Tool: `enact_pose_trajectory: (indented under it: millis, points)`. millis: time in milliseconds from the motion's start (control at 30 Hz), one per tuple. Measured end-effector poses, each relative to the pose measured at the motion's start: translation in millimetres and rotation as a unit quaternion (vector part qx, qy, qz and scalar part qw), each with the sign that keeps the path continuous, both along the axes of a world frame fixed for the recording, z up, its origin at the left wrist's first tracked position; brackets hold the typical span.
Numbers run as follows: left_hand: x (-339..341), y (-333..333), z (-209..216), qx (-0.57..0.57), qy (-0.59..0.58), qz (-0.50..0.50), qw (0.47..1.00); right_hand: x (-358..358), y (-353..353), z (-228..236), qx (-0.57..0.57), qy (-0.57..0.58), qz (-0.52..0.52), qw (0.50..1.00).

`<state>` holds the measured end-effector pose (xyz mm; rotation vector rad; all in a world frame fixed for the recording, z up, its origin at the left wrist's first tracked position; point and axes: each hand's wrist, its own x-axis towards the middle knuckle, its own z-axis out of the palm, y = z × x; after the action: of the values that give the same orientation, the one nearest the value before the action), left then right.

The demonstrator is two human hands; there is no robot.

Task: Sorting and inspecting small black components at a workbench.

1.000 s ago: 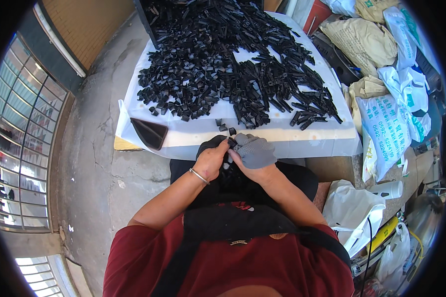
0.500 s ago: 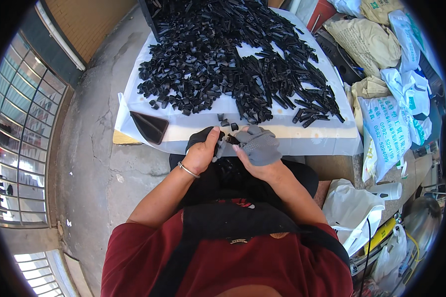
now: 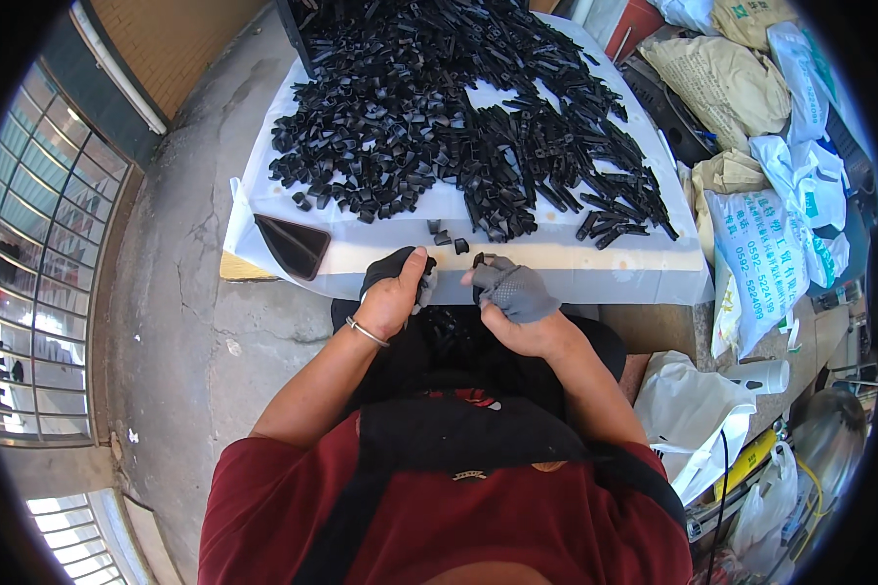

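Note:
My left hand [image 3: 392, 289], in a dark glove that leaves the thumb bare, is closed just off the table's front edge. What its curled fingers hold, if anything, is hidden. To its right, a short gap away, my right hand [image 3: 513, 292] wears a grey dotted glove. Its thumb and fingers are bent around a small black plastic piece [image 3: 478, 260], which shows at the fingertips. Several loose short black pieces [image 3: 443, 238] lie on the cloth just beyond both hands. A large heap of short curved black pieces [image 3: 361, 146] covers the table farther back.
Long narrow black parts [image 3: 556, 156] are heaped on the right of the cloth-covered table [image 3: 595, 283]. A dark, flat, phone-like rectangle [image 3: 298, 246] lies at its left corner. Printed sacks [image 3: 751, 263] and a white plastic bag [image 3: 688, 419] stand at the right. A barred window [image 3: 49, 263] is at the left.
My hands have moved apart from near contact. The right hand has turned, its fingers curling with a small black plastic piece at the tips. My left hand has shifted slightly left.

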<state>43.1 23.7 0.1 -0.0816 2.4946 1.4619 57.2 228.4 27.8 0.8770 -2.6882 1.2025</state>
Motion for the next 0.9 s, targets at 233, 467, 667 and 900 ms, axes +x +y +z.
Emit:
enact_pose_trajectory:
  millis: [233, 467, 667, 900]
  points:
    - [2.1, 4.2, 12.3, 0.067, 0.031, 0.007, 0.997, 7.0, -19.7, 9.2, 0.031, 0.096, -0.017, 0.995]
    - [4.4, -4.3, -4.3, -0.113, 0.091, -0.121, 0.982, 9.9, -20.3, 5.3, -0.011, 0.010, -0.087, 0.996]
    - [5.1, -2.9, -4.3, -0.118, 0.118, -0.148, 0.975, 14.2, -25.6, 7.9, 0.042, 0.018, -0.116, 0.992]
    - [8.8, 11.3, 5.8, 0.029, 0.177, -0.035, 0.983, 21.3, -27.3, 5.8, 0.151, 0.071, -0.113, 0.980]
